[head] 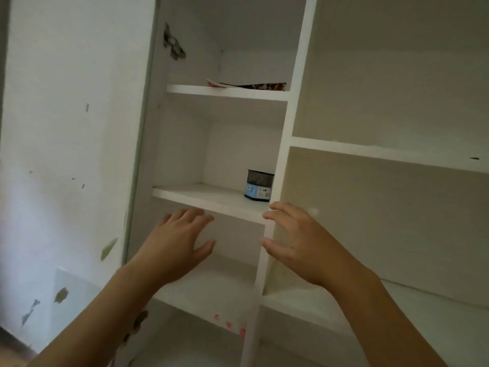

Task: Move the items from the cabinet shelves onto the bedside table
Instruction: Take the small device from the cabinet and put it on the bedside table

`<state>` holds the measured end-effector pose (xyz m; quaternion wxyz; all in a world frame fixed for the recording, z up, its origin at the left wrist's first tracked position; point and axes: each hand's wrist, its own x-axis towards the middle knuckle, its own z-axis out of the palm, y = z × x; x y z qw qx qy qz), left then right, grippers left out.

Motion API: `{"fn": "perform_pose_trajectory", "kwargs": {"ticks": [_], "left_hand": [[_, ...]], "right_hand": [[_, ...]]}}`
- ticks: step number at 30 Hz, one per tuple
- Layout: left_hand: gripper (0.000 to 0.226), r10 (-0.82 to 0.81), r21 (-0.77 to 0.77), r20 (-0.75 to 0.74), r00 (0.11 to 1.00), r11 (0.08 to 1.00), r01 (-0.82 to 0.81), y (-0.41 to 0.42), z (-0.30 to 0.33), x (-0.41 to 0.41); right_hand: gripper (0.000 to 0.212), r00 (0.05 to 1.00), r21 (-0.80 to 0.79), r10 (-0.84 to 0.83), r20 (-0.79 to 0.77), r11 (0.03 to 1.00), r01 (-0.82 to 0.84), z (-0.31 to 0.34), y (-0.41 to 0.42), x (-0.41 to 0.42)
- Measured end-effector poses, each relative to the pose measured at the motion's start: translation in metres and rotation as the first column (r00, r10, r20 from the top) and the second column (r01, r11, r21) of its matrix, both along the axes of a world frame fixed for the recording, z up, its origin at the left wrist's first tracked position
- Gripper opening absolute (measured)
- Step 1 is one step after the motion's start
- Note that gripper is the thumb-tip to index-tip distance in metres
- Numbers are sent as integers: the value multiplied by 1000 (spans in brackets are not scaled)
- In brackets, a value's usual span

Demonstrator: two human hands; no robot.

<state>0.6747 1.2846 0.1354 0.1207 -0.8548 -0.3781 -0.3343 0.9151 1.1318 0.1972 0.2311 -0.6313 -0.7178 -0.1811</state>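
A small box (258,185) with a dark clear top and a light blue base stands at the right end of the middle shelf (201,195) of the white cabinet. On the shelf above (225,91) lies a flat item (248,85) with a pink edge and a dark patterned part. My left hand (176,242) is raised below the middle shelf's front edge, fingers spread, holding nothing. My right hand (296,239) is raised just below and right of the box, fingers loosely apart, holding nothing. The bedside table is out of view.
A vertical divider (287,144) separates the narrow shelves from wider shelves (383,152) on the right. The open cabinet door (74,133), white with chipped spots, stands at the left. Lower shelves lie beneath my arms.
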Motion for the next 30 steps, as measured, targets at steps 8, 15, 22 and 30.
{"fn": "perform_pose_trajectory", "kwargs": {"ticks": [8, 15, 22, 30], "left_hand": [[67, -111, 76, 63, 992, 991, 106, 105, 29, 12], [67, -217, 60, 107, 970, 976, 211, 175, 28, 31], [53, -268, 154, 185, 945, 958, 242, 192, 20, 45], [54, -314, 181, 255, 915, 945, 273, 195, 15, 48]], "right_hand": [[59, 1000, 35, -2, -7, 999, 2, 31, 107, -19], [62, 994, 58, -111, 4, 992, 110, 31, 171, -16], [56, 964, 29, -240, 117, 971, 239, 57, 214, -10], [60, 893, -76, -401, 206, 903, 423, 112, 290, 5]]}}
